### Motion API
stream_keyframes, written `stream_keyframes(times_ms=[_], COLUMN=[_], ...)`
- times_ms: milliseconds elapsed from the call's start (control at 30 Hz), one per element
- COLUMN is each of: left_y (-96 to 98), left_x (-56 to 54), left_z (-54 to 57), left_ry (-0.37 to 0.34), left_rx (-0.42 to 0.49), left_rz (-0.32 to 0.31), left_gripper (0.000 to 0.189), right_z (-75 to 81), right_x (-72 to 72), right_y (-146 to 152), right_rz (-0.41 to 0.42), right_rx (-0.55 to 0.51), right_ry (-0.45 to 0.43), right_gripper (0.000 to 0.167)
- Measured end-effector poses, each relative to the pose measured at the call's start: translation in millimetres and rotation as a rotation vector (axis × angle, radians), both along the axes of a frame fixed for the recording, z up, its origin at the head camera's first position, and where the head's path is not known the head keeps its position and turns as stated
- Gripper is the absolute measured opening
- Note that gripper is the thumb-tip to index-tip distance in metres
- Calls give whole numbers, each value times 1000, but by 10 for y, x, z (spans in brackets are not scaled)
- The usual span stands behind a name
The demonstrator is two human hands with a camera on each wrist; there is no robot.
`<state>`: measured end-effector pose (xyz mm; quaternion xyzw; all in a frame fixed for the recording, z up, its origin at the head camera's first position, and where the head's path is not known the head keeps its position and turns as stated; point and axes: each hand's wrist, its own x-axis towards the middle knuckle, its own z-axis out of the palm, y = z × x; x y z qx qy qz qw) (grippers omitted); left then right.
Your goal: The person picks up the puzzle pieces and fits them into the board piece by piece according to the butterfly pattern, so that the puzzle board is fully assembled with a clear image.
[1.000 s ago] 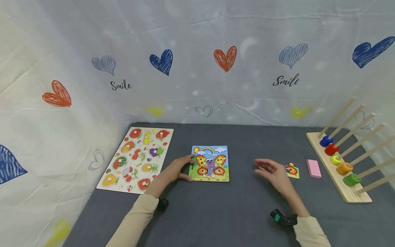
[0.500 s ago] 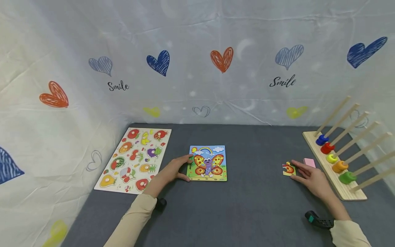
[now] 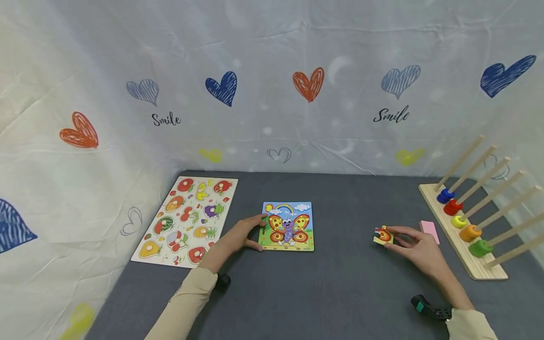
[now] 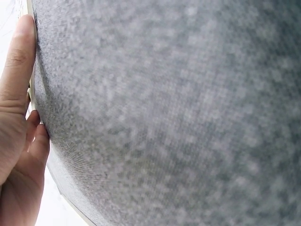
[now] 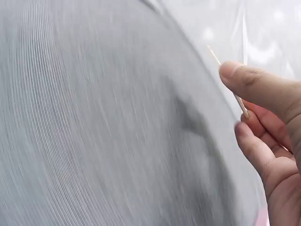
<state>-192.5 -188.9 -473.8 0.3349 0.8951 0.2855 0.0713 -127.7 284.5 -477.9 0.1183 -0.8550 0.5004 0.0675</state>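
A square butterfly jigsaw puzzle (image 3: pixel 287 231) lies on the dark grey tabletop. My left hand (image 3: pixel 242 235) holds its left side, thumb at the lower corner and fingertips over the edge higher up. In the left wrist view, the left thumb (image 4: pixel 21 56) lies along the thin board edge, other fingers bent below. Right of the puzzle, my right hand (image 3: pixel 418 248) pinches a small jigsaw piece (image 3: pixel 383 235) with a red, yellow and orange pattern. The right wrist view shows this piece (image 5: pixel 244 109) edge-on, as a thin wooden strip between thumb and fingers.
A fruit peg board (image 3: pixel 182 222) lies at the left, beside my left forearm. A pink block (image 3: pixel 429 231) lies just beyond my right hand. At the right stands a wooden rack (image 3: pixel 467 236) with tall pegs and coloured rings. A patterned cloth (image 3: pixel 255 132) hangs behind the table.
My right hand has moved rightward to the jigsaw piece, taken hold of it and shifted it left, tilted up. My left hand has stayed at the puzzle's edge.
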Motion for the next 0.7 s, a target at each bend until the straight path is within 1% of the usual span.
stream_keyframes(times_ms=[67,267,433,567,700], left_y=[2,10,9,6,4], left_x=[-1,2,11,16,3], left_z=[5,14,9,7,-2], left_ry=[-4,11,18,7,0], left_rx=[-3,-15,-27,-37,-40], left_rz=[2,-9,-7,-2,2], left_gripper=[83,75,70,66,67], right_z=[28,52,-9,-64,-94], right_x=[5,-37,-87,-125,-177], right_y=[-122,-421,-632,-810,-980], right_rz=[30,94,171,232,260], right_rx=[-59,-124,-204,-258,-277], right_ry=[-24,-61,-66,-70,-72], right_gripper=[40,40,40,41,41])
